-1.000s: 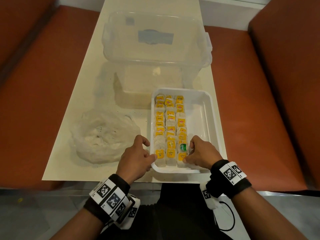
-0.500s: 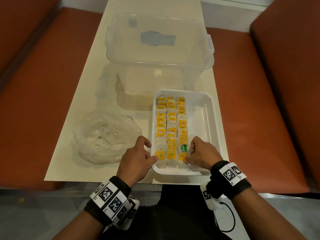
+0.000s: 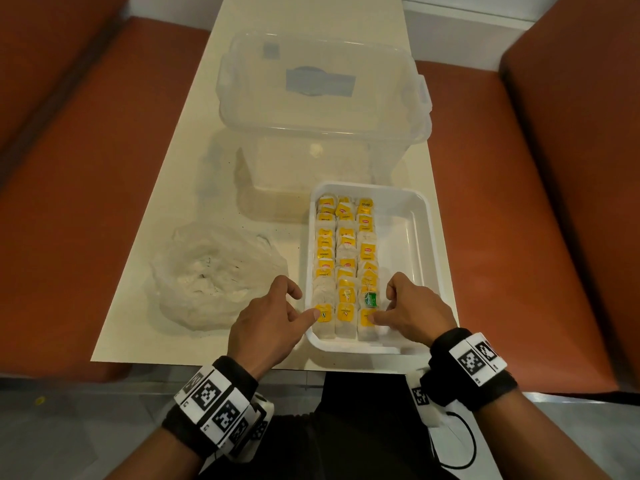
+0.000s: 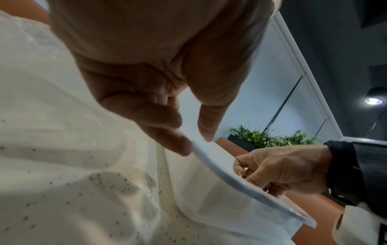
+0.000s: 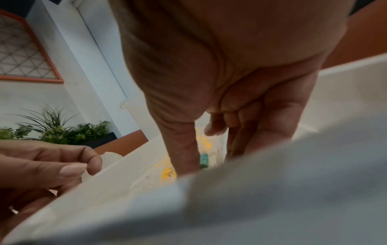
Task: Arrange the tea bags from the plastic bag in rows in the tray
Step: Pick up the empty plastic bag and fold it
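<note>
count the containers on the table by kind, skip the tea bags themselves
clear plastic box: 1
white tray: 1
crumpled plastic bag: 1
total: 3

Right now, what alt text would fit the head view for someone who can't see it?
Two hands, left and right, touch the nearest tea bags, lined in three rows in a white tray. A crumpled plastic bag lies left; a clear tub stands behind.

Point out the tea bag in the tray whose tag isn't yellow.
The green-tagged tea bag, in the rightmost row, second from the near end, beside the right hand. Every other visible tag is yellow.
</note>
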